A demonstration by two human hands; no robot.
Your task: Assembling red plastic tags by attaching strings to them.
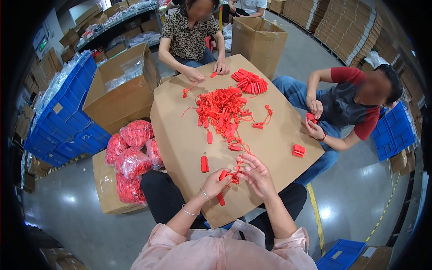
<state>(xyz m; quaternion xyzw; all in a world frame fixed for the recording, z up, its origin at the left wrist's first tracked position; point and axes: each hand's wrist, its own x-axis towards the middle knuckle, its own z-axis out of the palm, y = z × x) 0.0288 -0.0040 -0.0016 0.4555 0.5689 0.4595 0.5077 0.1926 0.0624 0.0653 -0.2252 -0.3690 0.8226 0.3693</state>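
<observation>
Near the front edge of the cardboard-topped table, my left hand is closed on a small red plastic piece. My right hand is beside it, thumb and finger pinching a thin red cord that runs between the hands; its other fingers are partly spread. Another red piece lies just below my left hand. Ahead is a tangled heap of red corded pieces, some trailing toward my hands. A short red stack stands to the left, and a red bundle lies to the right.
Two people sit at the table, handling red pieces; a neat red pile lies between them. Bags of red pieces rest on a carton at left. An open carton, blue crates and a tall box surround the table.
</observation>
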